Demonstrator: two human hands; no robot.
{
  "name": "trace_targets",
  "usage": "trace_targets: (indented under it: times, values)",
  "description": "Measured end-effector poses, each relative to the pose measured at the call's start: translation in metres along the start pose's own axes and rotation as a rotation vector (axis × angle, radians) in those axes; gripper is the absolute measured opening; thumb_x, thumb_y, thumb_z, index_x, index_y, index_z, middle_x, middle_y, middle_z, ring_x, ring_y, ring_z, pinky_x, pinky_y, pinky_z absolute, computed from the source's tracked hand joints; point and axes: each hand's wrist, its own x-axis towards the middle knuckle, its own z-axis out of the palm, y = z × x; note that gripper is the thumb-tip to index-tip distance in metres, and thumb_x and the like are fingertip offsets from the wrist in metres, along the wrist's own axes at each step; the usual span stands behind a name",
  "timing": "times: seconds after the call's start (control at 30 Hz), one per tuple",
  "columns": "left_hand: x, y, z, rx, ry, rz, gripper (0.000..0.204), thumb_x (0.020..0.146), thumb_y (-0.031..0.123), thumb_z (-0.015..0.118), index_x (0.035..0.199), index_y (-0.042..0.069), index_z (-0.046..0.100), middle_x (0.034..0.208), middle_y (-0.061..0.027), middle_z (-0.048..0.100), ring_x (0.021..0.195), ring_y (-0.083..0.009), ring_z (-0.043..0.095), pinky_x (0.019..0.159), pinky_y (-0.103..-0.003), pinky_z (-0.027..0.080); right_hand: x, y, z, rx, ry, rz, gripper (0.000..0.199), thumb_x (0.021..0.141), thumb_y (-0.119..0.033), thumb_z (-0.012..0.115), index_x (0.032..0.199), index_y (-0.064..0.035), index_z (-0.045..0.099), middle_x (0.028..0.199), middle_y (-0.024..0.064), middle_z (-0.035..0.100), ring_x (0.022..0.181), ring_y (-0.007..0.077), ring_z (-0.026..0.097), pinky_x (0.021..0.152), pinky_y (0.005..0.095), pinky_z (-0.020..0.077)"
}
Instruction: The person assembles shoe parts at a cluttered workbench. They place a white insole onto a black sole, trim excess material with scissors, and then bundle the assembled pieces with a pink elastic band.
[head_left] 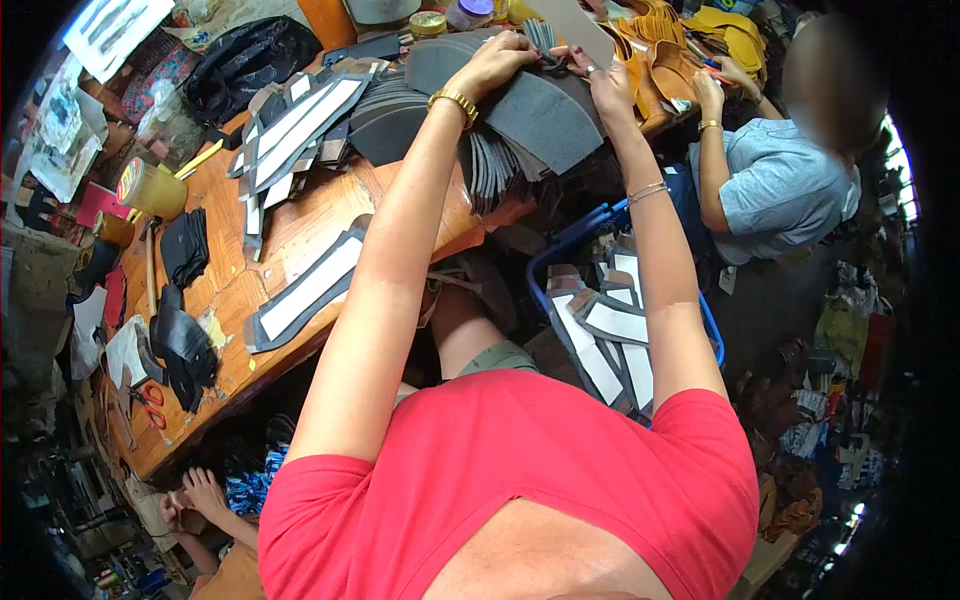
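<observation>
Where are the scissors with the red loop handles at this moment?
In the head view, the scissors lie on the left, near the lower corner of the brown wooden table, just left of the glossy black material's lower end.

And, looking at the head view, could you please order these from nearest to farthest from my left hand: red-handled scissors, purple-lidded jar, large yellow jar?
From the left hand:
1. Purple-lidded jar: just beyond it, slightly left.
2. Large yellow jar: well to the left.
3. Red-handled scissors: near the table's lower-left corner.
</observation>
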Motion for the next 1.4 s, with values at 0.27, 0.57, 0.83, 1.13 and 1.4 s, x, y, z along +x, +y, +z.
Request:
trace_targets:
  times: [0.27,0.57,0.83,1.13,1.4]
  values:
    - [-0.019,0.009,-0.012,-0.745,0.027,-0.091,0.014,0.089,0.012,0.064,0.096,0.001,0.068,0.094,-0.0027,0.065,0.088,-0.0135,0.06,0.085,-0.024,0.044,0.002,-0.002,-0.013,0.339,-0.013,0.357,0.027,0.091,-0.014,0.066,0.113,-0.0009,0.06,0.113,0.0064,0.064,0.103,0.0153,0.058,0.092,0.0301,0.0456]
    - [-0.034,0.0,-0.018,-1.311,0.184,0.022,0.021,0.097,0.012,0.053,0.106,-0.004,0.061,0.11,-0.0141,0.066,0.099,-0.0179,0.06,0.097,-0.031,0.045,0.012,-0.007,-0.022,0.211,-0.137,0.474,0.039,0.089,-0.018,0.068,0.122,-0.0008,0.054,0.121,0.0066,0.06,0.113,0.0157,0.053,0.098,0.0286,0.0395]
    - [-0.045,-0.012,-0.034,-1.685,0.427,0.2,0.02,0.096,0.026,0.056,0.096,0.008,0.061,0.108,-0.0113,0.066,0.108,-0.0256,0.06,0.096,-0.043,0.045,0.007,0.023,-0.019,-0.11,-0.099,0.253,0.029,0.093,-0.02,0.062,0.111,0.0018,0.063,0.11,0.0059,0.066,0.102,0.0146,0.058,0.094,0.0274,0.0422]
    - [-0.093,0.031,-0.06,-0.497,0.541,-0.088,0.023,0.09,0.025,0.067,0.101,0.005,0.062,0.101,-0.0049,0.064,0.096,-0.0151,0.055,0.094,-0.032,0.038,-0.004,0.031,-0.018,-0.033,-0.047,0.338,0.035,0.095,-0.024,0.06,0.121,-0.0011,0.059,0.112,0.0043,0.066,0.102,0.0157,0.059,0.094,0.0297,0.0422]
    - [-0.18,0.073,0.017,-0.298,0.668,-0.43,0.102,0.088,0.052,0.064,0.153,0.003,0.004,0.154,-0.035,-0.007,0.147,-0.0392,-0.005,0.117,-0.041,0.006,-0.019,0.006,-0.042,-0.205,0.118,0.414,0.038,0.096,-0.031,0.059,0.119,-0.0009,0.062,0.106,0.0059,0.066,0.094,0.0148,0.06,0.082,0.0279,0.0445]
